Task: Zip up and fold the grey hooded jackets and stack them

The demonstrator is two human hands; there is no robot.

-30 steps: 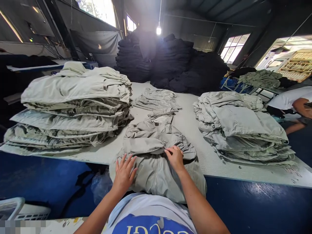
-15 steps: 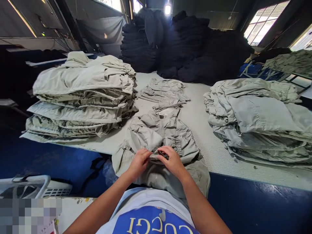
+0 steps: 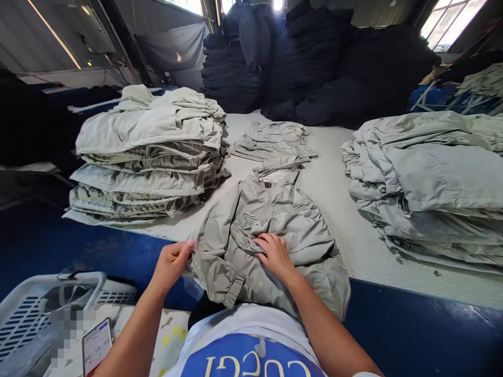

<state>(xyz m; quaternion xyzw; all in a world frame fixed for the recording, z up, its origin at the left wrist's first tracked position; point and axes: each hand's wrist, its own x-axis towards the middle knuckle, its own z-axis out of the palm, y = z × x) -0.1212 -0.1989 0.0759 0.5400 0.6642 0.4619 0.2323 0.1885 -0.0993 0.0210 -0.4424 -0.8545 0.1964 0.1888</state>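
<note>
A grey-green jacket (image 3: 271, 209) lies front up at the table's near edge, its zipper running down the middle and its lower part hanging over the edge. My left hand (image 3: 173, 264) is closed at the jacket's left side, thumb and fingers pinching the sleeve's outer edge. One sleeve's gathered cuff (image 3: 234, 289) hangs towards my body. The other sleeve is folded across the chest. On the jacket's middle rests my right hand (image 3: 277, 256), its fingers spread on the cloth and the thumb apart from them.
Tall piles of similar garments stand left (image 3: 149, 157) and right (image 3: 440, 183) on the white table (image 3: 334, 157). Another grey garment (image 3: 275, 139) lies beyond the jacket. Dark stacked clothes (image 3: 314, 68) fill the back. At lower left are a white basket (image 3: 98, 285) and a phone (image 3: 96, 345).
My left hand has moved left, away from the right one, to the jacket's side. The left sleeve now lies spread out with its cuff downward. The view has shifted slightly.
</note>
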